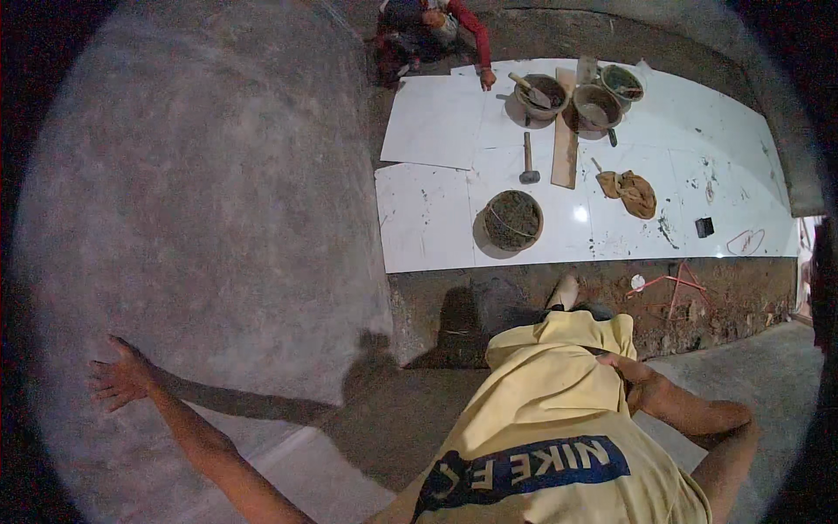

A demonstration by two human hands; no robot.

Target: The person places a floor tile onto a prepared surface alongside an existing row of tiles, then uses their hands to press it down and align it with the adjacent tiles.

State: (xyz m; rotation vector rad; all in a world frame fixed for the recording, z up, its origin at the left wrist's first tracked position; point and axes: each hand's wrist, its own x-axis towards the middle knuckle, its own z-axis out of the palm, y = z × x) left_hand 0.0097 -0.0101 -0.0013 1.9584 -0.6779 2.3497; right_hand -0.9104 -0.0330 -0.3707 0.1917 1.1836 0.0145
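Observation:
My left hand is spread against the grey wall at the left, fingers apart and holding nothing, its shadow stretching rightward. Low on the right, my right hand is closed on my yellow clothing, fingertips partly hidden in the fabric. My foot shows beyond the clothing, near the edge of a white tiled surface. On that surface, nearest me, stands a round container of grey mix, beyond both hands' reach in this view.
A person in red sleeves crouches at the top. On the tiles lie three bowls with tools, a mallet, a board, a brown cloth and a black block. Red strips lie by the near edge.

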